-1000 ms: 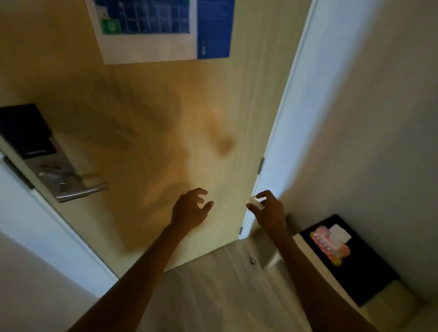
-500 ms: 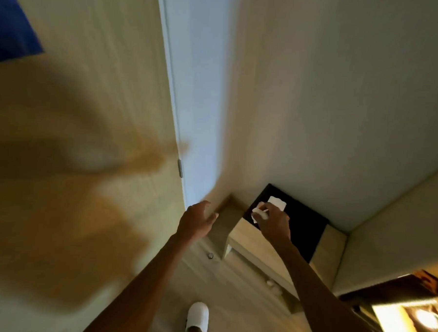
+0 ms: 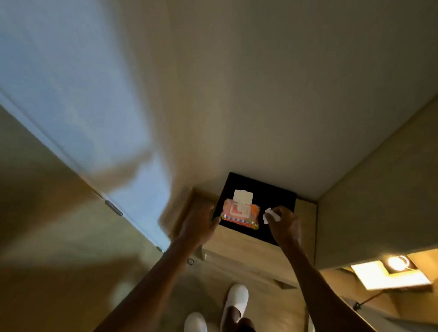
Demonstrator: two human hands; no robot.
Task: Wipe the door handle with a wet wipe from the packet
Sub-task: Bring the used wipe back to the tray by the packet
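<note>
An orange and pink wet wipe packet [image 3: 240,214] lies on the black top [image 3: 274,194] of a low wooden cabinet, its white lid flipped up and a wipe poking out. My right hand [image 3: 283,225] hovers just right of the packet and pinches a small crumpled white wipe [image 3: 270,214]. My left hand [image 3: 199,227] is at the packet's left end, fingers spread, fingertips touching or nearly touching its corner. The door handle is out of view.
The wooden door [image 3: 32,219] stands at the left with its white frame [image 3: 111,160] and hinges. A plain wall rises behind the cabinet [image 3: 249,251]. My feet in white slippers [image 3: 235,302] stand on the wood floor. A lit lamp [image 3: 396,262] glows at the right.
The view has swung right from the door and its handle to the cabinet. Both hands moved to the packet, the right one still pinching the small wipe.
</note>
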